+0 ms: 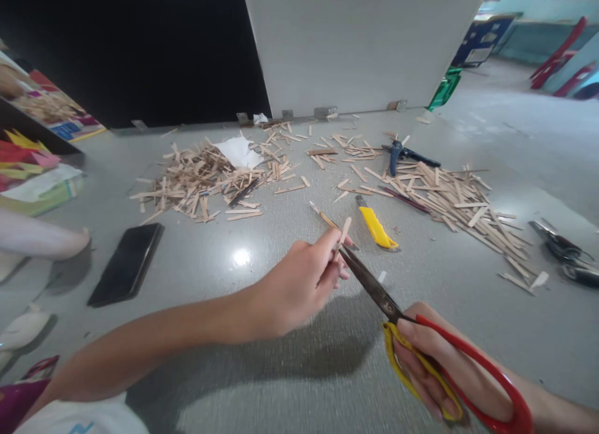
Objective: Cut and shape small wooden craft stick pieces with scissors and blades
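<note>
My left hand (pixel 299 284) pinches a short wooden stick (pixel 344 233) between its fingertips above the grey floor. My right hand (pixel 435 365) grips a pair of scissors (pixel 374 287) by its red and yellow handles, fingers through the loops. The dark blades point up and left, and their tips meet the stick right at my left fingers. A pencil-like stick (pixel 322 217) lies on the floor just beyond my left hand.
Two heaps of cut wooden sticks lie ahead, one at the left (pixel 201 178) and one at the right (pixel 458 203). A yellow utility knife (pixel 377 228), a black phone (pixel 126 262), blue-handled pliers (pixel 397 154), more tools (pixel 561 250) at far right. Another person's foot (pixel 42 237) at left.
</note>
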Action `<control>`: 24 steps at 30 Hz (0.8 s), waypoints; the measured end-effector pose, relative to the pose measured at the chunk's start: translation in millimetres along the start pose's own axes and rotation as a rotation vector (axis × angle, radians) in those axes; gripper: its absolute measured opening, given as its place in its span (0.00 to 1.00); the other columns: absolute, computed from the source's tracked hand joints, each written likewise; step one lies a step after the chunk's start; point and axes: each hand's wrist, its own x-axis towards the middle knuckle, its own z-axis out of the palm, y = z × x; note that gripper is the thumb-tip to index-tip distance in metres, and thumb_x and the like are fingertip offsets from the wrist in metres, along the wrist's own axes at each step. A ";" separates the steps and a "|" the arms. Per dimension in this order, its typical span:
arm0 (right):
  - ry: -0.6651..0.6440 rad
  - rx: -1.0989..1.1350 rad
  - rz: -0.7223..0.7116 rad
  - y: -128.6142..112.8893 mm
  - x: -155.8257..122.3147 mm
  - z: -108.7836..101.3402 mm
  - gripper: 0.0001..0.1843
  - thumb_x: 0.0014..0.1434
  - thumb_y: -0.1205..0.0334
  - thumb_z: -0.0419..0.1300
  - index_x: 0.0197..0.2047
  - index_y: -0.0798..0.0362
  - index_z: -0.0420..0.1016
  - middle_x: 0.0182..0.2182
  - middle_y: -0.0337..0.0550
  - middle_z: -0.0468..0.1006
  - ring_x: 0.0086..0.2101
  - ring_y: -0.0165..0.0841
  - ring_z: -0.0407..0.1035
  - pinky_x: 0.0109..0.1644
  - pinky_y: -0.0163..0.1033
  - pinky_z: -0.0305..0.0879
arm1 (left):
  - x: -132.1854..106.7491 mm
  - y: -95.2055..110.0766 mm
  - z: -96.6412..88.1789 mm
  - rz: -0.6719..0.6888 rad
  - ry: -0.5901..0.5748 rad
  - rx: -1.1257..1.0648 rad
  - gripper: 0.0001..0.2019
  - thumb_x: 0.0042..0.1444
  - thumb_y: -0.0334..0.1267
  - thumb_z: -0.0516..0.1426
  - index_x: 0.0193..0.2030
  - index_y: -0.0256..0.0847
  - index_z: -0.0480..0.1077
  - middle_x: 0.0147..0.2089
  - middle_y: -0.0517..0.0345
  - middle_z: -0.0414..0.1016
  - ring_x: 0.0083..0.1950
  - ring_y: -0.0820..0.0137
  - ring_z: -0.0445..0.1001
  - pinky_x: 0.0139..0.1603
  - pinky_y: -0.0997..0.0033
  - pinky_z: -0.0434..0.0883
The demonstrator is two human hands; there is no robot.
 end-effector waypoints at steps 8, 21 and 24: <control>0.068 -0.103 -0.059 -2.8 -2.5 7.9 0.46 0.57 0.12 0.50 0.15 0.47 0.57 0.10 0.32 0.58 0.11 0.21 0.51 0.15 0.30 0.49 | 0.7 3.8 7.6 -0.029 0.031 -0.204 0.07 0.72 0.32 0.51 0.55 0.40 0.63 0.38 0.54 0.79 0.44 0.64 0.87 0.41 0.72 0.87; 0.120 -0.203 -0.047 6.0 1.9 9.7 0.44 0.59 0.15 0.54 0.17 0.47 0.57 0.10 0.32 0.59 0.12 0.22 0.54 0.15 0.29 0.51 | -0.5 7.4 7.1 -0.041 0.039 -0.225 0.07 0.71 0.30 0.52 0.53 0.39 0.65 0.41 0.49 0.82 0.43 0.65 0.88 0.40 0.72 0.87; 0.125 -0.221 -0.050 0.4 2.2 10.4 0.43 0.60 0.16 0.55 0.16 0.47 0.56 0.10 0.32 0.57 0.12 0.22 0.52 0.14 0.29 0.50 | -0.6 6.1 7.1 -0.027 0.045 -0.216 0.06 0.71 0.30 0.51 0.52 0.40 0.65 0.39 0.52 0.82 0.42 0.66 0.88 0.41 0.72 0.87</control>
